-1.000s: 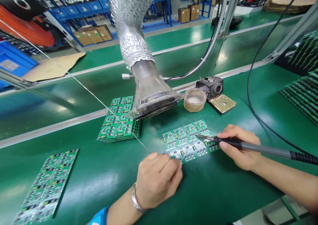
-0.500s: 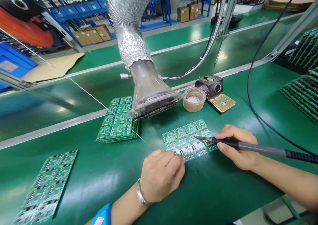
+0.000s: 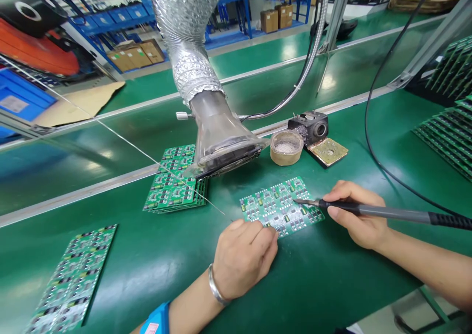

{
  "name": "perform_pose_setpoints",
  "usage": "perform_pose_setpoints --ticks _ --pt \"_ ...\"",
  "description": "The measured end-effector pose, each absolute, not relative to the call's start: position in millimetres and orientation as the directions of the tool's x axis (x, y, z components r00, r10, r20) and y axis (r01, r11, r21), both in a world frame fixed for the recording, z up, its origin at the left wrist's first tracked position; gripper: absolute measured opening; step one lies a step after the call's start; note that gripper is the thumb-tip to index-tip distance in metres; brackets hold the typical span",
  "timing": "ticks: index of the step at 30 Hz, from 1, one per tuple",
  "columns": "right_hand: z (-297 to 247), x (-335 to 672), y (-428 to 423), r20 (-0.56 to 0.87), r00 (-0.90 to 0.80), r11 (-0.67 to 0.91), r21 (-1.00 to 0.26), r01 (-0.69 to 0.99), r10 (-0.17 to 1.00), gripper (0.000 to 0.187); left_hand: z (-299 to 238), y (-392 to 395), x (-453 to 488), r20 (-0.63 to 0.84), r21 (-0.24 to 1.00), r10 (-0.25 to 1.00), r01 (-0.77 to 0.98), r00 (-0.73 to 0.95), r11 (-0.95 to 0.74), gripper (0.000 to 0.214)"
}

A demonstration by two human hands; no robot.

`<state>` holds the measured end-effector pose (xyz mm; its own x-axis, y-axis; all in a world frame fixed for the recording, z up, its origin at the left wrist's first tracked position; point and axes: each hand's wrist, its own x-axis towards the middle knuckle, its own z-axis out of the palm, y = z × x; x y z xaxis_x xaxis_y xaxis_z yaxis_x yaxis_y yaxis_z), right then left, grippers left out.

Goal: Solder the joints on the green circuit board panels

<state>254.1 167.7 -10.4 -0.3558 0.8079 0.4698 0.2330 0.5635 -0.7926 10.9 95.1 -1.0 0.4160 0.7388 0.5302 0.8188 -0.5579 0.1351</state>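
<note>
On the green bench lies a circuit board panel with small parts on it. My left hand is closed at the panel's near left edge, pinching a thin solder wire that slants in from the upper left. A short end of the wire shows over the board, past my fingers. My right hand grips a soldering iron like a pen from the right. The iron's tip is over the middle of the panel; whether it touches a joint is too small to tell.
A fume hood nozzle hangs over a board stack. Behind the panel stand a round tub and an iron stand with a sponge tray. More boards lie front left, others rack up right. A black cable loops right.
The iron's tip has shifted slightly right and up across the panel. My left hand has moved a little right and down, still pinching the solder wire.
</note>
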Motion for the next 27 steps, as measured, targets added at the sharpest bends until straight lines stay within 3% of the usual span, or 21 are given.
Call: perform_pose_setpoints --ticks 19,23,27 --pt "-11 254 167 0.486 -0.353 0.577 -0.786 0.224 0.799 0.013 -6 100 11 0.526 0.089 0.732 0.828 0.433 -0.554 0.01" --pt "-9 259 169 0.481 -0.257 0.528 -0.833 0.165 0.838 0.01 1 95 9 0.534 0.162 0.751 0.824 0.389 -0.542 0.007" --pt "-6 268 175 0.355 -0.205 0.386 -0.913 0.134 0.912 0.006 14 94 16 0.526 0.263 0.776 0.8 0.349 -0.538 0.013"
